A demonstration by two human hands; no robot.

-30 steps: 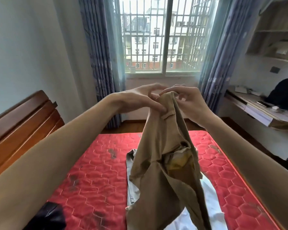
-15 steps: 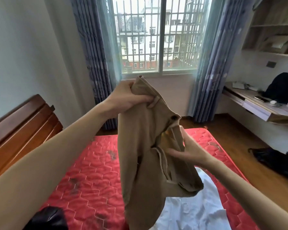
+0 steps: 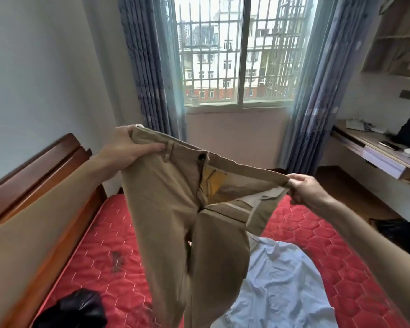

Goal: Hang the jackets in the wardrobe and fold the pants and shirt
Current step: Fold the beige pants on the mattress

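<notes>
Pants point(image 3: 175, 209), khaki, held spread in the air above the bed point(image 3: 104, 233). Waistband stretched between both hands and tilted: its left end sits higher than its right end. Fly open, dark button at the waistband centre, yellow lining showing inside. Both legs hang down over the bed and run out of the lower frame edge.

Left hand point(image 3: 126, 147): fingers curled round the left end of the waistband, thumb lying along the front just beside a belt loop. Firm grip.

Right hand point(image 3: 303, 188): fingers pinch the right end of the waistband, cloth bunched at the fingertips. Lower than the left hand, above the bed's right half.

Shirt point(image 3: 282, 287), white, lies crumpled flat on the bed, below and right of the pants; the right pant leg covers part of it.

Dark garment point(image 3: 74, 308) at the near left corner of the bed, bunched; possibly a jacket, too little of it shows to be sure.

Bed: red quilted mattress, wooden headboard point(image 3: 33, 181) along its left side. Window point(image 3: 237, 50) with bars beyond the far end of the bed, blue curtains on either side. Table point(image 3: 376, 152) against the wall right of the bed, small items on it.
</notes>
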